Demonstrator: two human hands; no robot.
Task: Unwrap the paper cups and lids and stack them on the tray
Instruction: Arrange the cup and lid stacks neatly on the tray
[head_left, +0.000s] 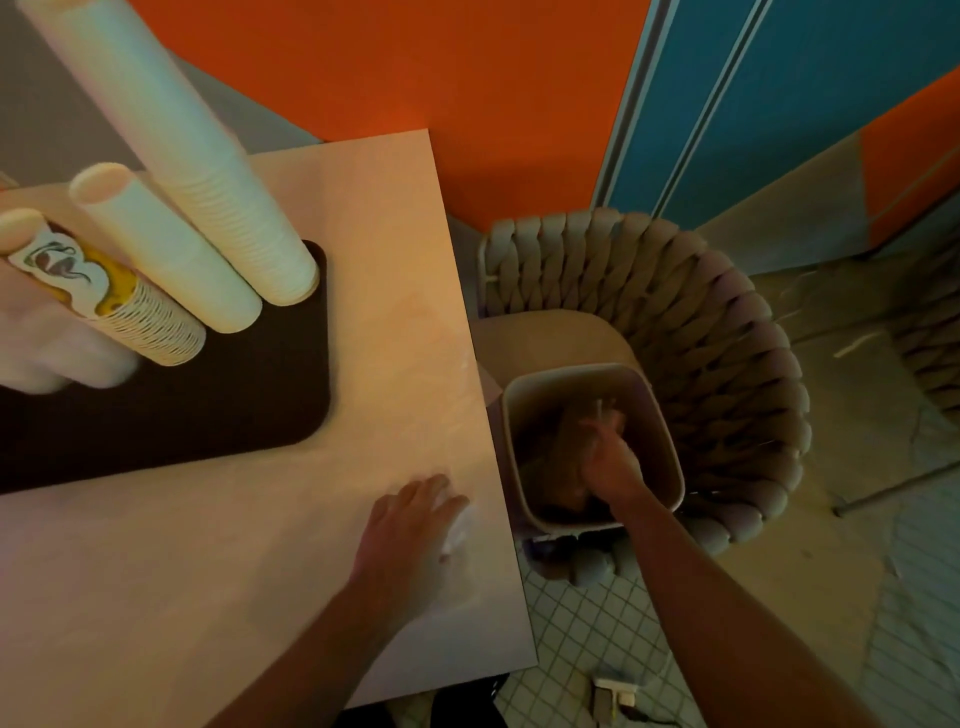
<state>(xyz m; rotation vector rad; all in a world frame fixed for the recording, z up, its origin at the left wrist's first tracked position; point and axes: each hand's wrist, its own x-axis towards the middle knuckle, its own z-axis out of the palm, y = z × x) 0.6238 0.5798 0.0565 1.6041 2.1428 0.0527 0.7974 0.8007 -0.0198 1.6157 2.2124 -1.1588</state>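
cups (208, 208): light, thin, easily squashed; stacked on tray (234, 415), far left of hands | best held low | left hand (415, 525) flat on tabletop (363, 312), empty | right hand (610, 457) in bin (660, 415), grip blurred, cannot be told

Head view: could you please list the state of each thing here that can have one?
tall cup stack: unwrapped, on the tray
middle cup stack: unwrapped, on the tray
printed cup stack: on the tray
tray: flat on the table
bin: open, on the chair
left hand: open, on the table
right hand: inside the bin, grip unclear
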